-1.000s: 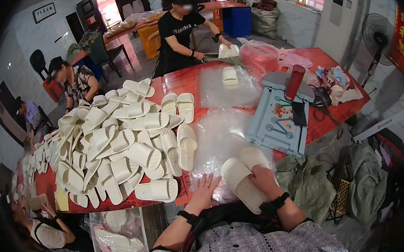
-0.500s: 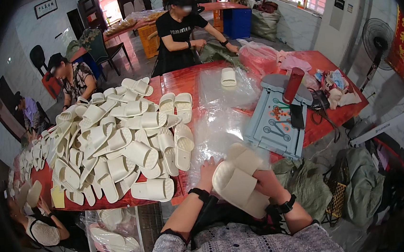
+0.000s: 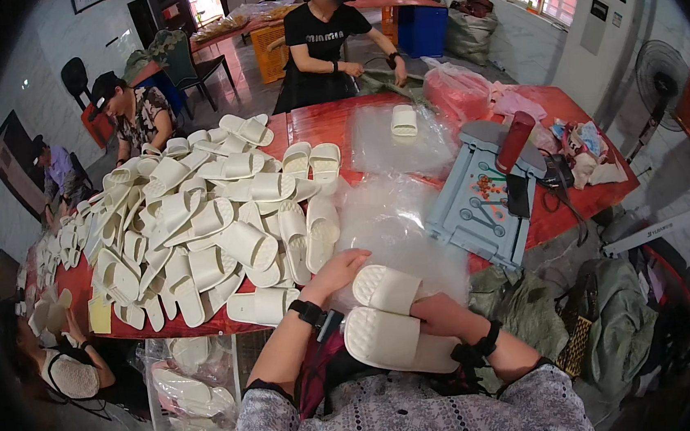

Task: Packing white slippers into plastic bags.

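A pair of cream slide slippers [image 3: 384, 331] is held in front of my body, side by side, toes to the left. My right hand [image 3: 442, 317] grips them, its fingers partly hidden between the two straps. My left hand [image 3: 342, 271] is empty, fingers stretched out over the edge of a stack of clear plastic bags [image 3: 386, 220]. A slipper [image 3: 321, 232] lies just beyond its fingertips, at the border of a large heap of cream slippers [image 3: 198, 220]. Farther off, a single slipper [image 3: 404, 120] rests on another sheaf of clear bags [image 3: 368, 149].
Right of the bags is a grey-blue plastic tray [image 3: 475, 196] with small orange pieces, a red cylinder [image 3: 516, 143] and a phone [image 3: 517, 195]. A crate of bagged slippers [image 3: 192, 393] stands below the table's left edge. Across the table a person [image 3: 330, 44] handles green cloth.
My left hand has moved left, away from the slippers. My right hand has turned the pair so the toes point more to the left. The view has shifted slightly.
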Available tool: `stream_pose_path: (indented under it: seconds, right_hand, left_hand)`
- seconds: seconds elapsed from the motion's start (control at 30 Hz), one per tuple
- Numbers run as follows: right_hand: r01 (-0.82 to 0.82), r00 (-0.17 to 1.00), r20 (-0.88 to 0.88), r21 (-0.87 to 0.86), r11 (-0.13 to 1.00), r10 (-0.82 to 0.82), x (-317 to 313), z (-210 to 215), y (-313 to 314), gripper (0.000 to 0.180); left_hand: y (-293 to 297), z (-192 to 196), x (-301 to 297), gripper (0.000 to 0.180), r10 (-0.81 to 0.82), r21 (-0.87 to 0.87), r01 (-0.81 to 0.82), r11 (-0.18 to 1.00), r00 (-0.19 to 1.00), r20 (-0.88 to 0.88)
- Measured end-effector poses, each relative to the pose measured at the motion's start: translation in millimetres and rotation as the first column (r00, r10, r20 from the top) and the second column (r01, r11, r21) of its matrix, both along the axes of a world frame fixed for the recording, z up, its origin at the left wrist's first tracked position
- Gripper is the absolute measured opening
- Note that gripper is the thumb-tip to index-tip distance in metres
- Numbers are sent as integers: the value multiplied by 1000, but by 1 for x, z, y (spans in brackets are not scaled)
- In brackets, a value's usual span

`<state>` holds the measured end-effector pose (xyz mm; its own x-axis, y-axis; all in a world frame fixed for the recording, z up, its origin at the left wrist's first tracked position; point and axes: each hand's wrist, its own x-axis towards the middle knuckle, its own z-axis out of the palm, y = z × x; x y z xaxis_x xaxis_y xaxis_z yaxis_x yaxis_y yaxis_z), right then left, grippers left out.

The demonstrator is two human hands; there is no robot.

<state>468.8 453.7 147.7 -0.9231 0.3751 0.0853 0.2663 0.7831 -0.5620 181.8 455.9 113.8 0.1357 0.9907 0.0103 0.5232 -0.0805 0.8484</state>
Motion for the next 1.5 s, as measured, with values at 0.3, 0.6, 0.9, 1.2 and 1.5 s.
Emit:
stream_pose_path:
  seconds: [0.3,0.6,0.9,1.2,1.5]
  right_hand:
    - [46,998,27,98,994,-49,3,-4,2,18]
    - [247,969,-22,69,966,-247,8,5,24,17]
    - [349,937,-27,137,927,-349,-3,-1,20,18]
    - [488,873,-101,167,857,-477,-30,-20,21,18]
    - [542,823,-295,148,827,-486,-50,-44,24,14]
  left_hand:
    - [-4,13,1,34,138,100,-116,988,959,-246]
    - [-15,40,3,29,105,159,-30,987,869,-483]
    - [-35,55,26,34,7,332,194,923,853,-521]
    - [-46,63,58,40,-65,460,289,839,894,-443]
    - [-63,69,76,42,-170,376,327,867,903,-393]
